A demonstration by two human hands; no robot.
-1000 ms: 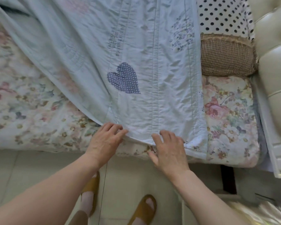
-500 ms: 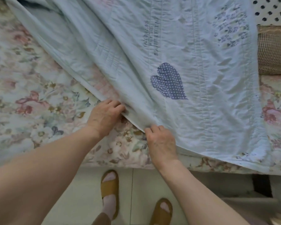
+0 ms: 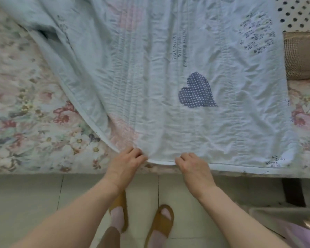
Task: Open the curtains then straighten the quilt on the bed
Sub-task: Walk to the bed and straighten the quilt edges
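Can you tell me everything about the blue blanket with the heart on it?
The quilt is pale blue, thin and wrinkly, with stitched lines, a dotted navy heart, a flowery patch, faint pink patches and some printed words. It lies spread on the floral bedsheet, slanting at the left. The left hand and right hand pinch its near edge.

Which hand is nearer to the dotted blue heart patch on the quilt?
Right. The right hand grips the quilt hem just below the heart patch; the left hand grips the hem further to the patch's left.
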